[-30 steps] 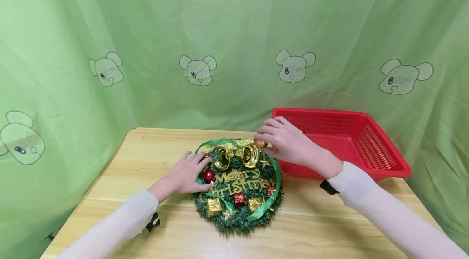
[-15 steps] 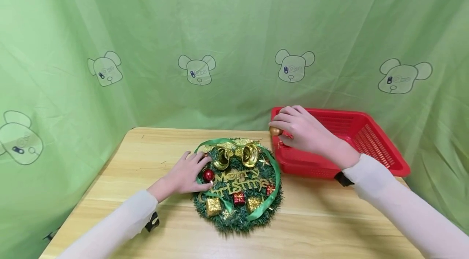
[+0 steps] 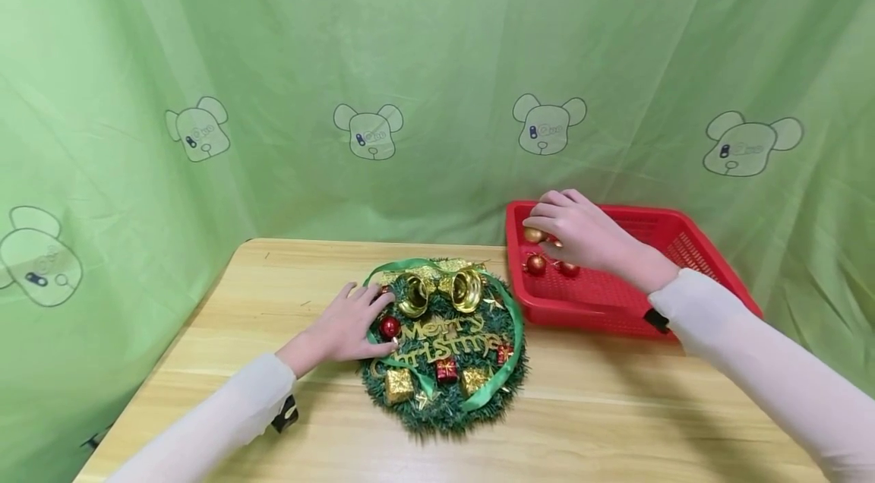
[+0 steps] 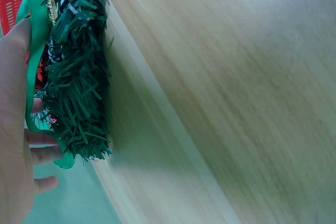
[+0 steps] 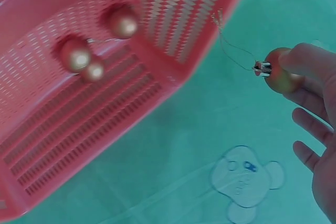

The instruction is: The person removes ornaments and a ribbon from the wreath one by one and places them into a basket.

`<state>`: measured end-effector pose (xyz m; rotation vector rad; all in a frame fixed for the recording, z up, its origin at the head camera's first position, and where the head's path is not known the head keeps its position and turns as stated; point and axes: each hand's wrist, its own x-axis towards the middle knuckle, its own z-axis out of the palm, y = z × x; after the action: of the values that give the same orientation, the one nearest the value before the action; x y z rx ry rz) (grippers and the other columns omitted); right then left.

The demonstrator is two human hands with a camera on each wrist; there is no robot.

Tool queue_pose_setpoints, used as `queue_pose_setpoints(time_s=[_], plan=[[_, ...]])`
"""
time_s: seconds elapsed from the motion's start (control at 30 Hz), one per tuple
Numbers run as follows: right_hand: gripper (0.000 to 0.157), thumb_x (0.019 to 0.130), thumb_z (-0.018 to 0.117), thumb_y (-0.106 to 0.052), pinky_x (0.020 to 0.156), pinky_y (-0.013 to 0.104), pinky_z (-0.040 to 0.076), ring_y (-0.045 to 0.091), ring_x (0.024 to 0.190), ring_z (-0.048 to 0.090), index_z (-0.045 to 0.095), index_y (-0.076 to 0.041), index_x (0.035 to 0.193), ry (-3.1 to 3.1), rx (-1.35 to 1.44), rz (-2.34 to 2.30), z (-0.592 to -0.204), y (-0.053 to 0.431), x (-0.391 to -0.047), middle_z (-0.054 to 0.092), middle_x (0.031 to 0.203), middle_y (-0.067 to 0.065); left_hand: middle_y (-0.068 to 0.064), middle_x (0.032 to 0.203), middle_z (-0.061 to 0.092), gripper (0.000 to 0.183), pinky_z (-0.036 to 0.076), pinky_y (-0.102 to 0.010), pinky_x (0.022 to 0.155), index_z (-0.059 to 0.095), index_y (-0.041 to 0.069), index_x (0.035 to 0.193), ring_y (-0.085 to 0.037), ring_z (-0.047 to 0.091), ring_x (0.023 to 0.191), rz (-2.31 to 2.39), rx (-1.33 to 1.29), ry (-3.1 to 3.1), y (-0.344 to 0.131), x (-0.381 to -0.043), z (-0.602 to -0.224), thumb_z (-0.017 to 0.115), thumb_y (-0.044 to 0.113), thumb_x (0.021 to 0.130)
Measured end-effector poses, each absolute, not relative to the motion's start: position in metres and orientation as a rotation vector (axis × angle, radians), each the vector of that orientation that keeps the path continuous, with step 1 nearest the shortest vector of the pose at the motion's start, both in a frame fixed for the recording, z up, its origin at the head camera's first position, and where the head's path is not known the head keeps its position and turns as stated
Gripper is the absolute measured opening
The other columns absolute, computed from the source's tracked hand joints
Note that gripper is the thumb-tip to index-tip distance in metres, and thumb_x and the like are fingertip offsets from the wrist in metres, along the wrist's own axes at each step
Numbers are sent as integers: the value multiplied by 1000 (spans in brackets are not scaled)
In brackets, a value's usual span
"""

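My right hand (image 3: 588, 236) pinches a gold Christmas bauble (image 5: 281, 77) between thumb and fingers, above the left end of a red plastic basket (image 3: 581, 318). A thin hanging string trails from the bauble's silver cap in the right wrist view. Inside the basket lie several reddish-gold baubles (image 3: 536, 264). My left hand (image 3: 345, 322) rests with spread fingers on the left side of a green Christmas wreath (image 3: 444, 416). On the wreath are gold bells (image 3: 467, 290), gold "Merry Christmas" lettering, small gift boxes (image 3: 446, 370), a red bauble (image 3: 390, 326) and a green ribbon (image 3: 494, 384).
The wreath and basket stand on a light wooden table (image 3: 239, 301), the basket at the back right. A green curtain (image 3: 437, 27) with bear-head drawings hangs behind and along both sides.
My right hand has carried the gold bauble from the wreath's upper right edge, rightward and back, over the basket. The left hand and the wreath have stayed in place.
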<state>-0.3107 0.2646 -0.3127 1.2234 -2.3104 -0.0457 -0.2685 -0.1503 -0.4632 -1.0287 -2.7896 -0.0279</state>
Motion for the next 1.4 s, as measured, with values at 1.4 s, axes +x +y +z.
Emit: queue_pose_setpoints(time_s=[1.4], plan=[[33, 77, 87, -13, 78, 40, 48, 28, 94, 59, 76, -4, 107, -2349, 1237, -450, -367, 298, -384, 75, 102, 9, -18, 152, 46, 91, 30, -65, 120, 42, 12, 153, -38, 51, 136, -21, -1012, -2796, -151, -270, -467, 54, 76, 88]])
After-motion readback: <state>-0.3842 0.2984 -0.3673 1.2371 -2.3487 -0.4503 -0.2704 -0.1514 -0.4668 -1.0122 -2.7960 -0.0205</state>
